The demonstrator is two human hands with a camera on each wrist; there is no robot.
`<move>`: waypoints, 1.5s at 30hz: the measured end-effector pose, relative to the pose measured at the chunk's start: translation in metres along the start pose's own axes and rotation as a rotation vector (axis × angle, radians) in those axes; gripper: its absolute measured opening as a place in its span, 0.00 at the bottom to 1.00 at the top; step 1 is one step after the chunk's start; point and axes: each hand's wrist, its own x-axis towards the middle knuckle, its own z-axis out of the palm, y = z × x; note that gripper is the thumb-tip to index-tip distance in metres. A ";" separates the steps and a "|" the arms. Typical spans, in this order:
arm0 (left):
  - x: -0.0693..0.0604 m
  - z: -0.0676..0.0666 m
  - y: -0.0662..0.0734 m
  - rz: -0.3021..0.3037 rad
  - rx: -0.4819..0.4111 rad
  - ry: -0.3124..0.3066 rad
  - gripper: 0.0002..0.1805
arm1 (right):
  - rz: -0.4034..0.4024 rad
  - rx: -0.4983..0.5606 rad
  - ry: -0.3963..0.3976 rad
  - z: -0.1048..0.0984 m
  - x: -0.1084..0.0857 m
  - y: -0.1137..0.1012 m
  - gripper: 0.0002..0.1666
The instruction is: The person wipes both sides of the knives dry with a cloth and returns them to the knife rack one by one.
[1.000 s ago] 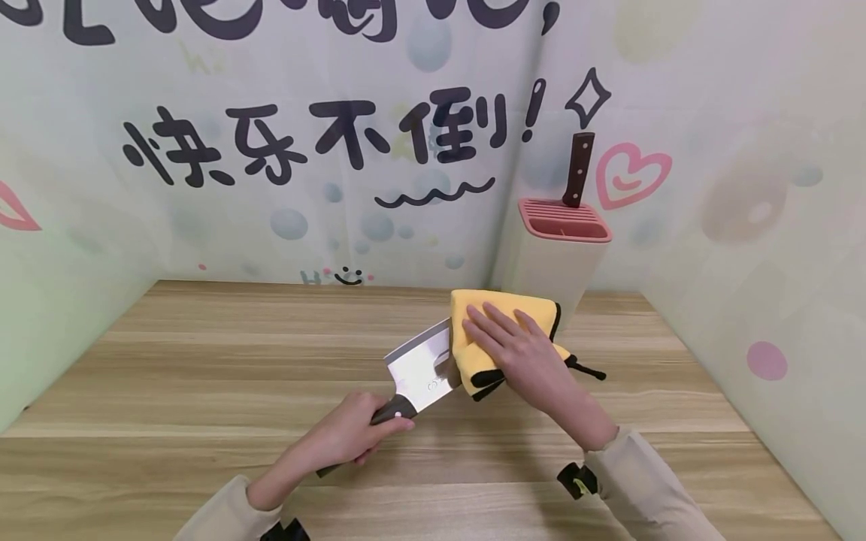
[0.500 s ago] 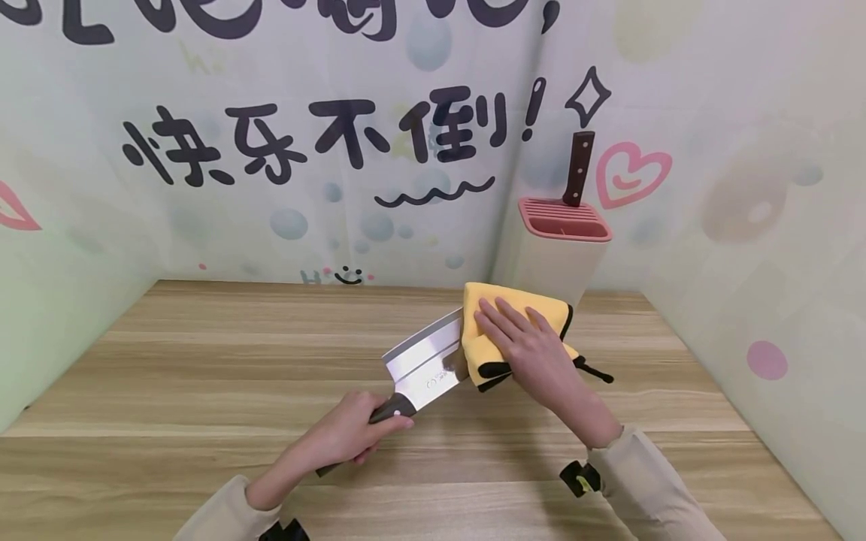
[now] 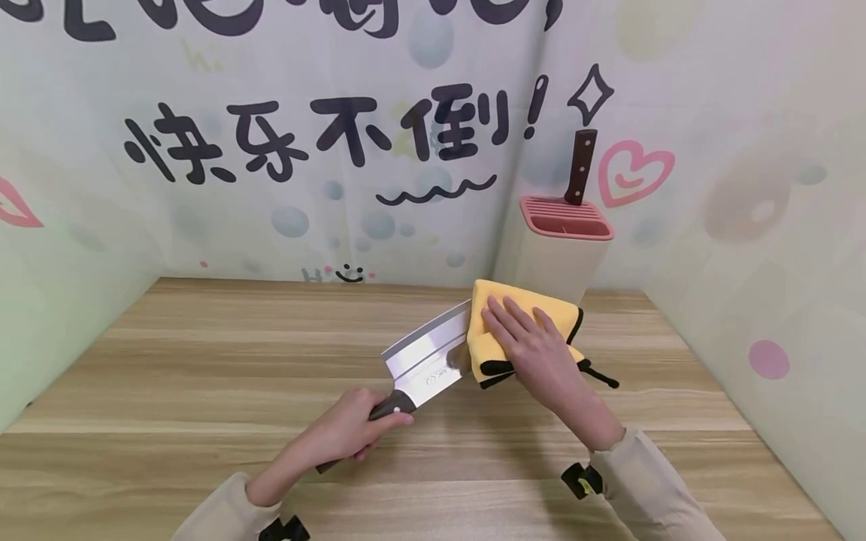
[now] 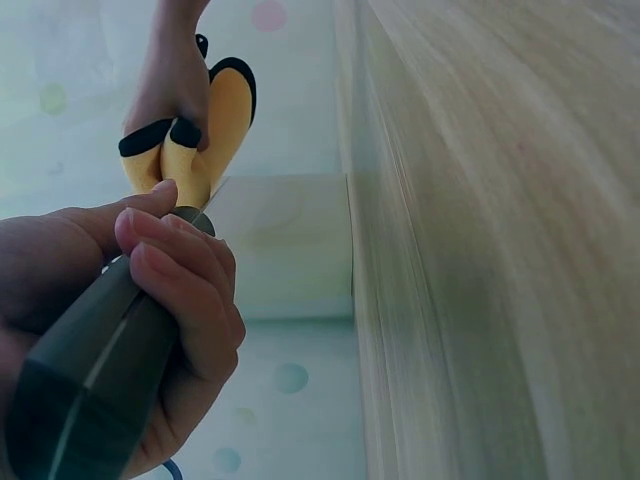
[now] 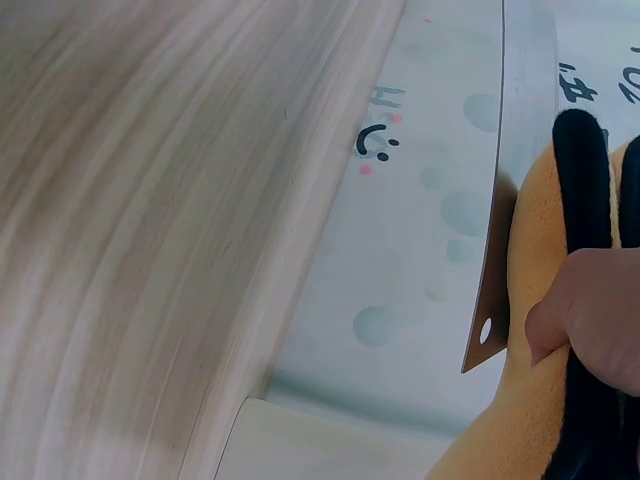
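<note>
Left hand (image 3: 343,430) has its fingers wrapped right round the dark handle (image 3: 392,406) of a cleaver (image 3: 428,370), thumb lying along it. Right hand (image 3: 534,352) has hold of a folded yellow cloth (image 3: 561,312) with black trim: fingers pretty straight and a bit spread over the top, thumb pinching in from the other side, which you can see in the right wrist view. The cloth's up against the far end of the blade, covering part of it, and a corner with a little hole in it pokes out past the cloth in that same view. Cleaver and cloth are both held up off the wood-grain bench (image 3: 203,361).

Just behind the cloth, at the back right, there's a cream knife block (image 3: 556,263) with a pink slotted top (image 3: 568,225) and one dark-handled knife (image 3: 580,167) standing in it. Backdrop (image 3: 406,259) has big black characters and a pink heart (image 3: 634,174).
</note>
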 end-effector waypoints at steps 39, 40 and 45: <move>0.006 0.001 0.004 0.007 -0.059 -0.006 0.19 | -0.380 -0.059 0.059 -0.009 0.010 -0.038 0.30; 0.006 0.001 0.004 0.005 -0.061 -0.010 0.18 | -0.392 -0.059 0.056 -0.009 0.009 -0.039 0.30; 0.007 0.001 0.003 0.001 -0.065 -0.016 0.17 | -0.447 -0.073 0.066 -0.009 0.010 -0.042 0.29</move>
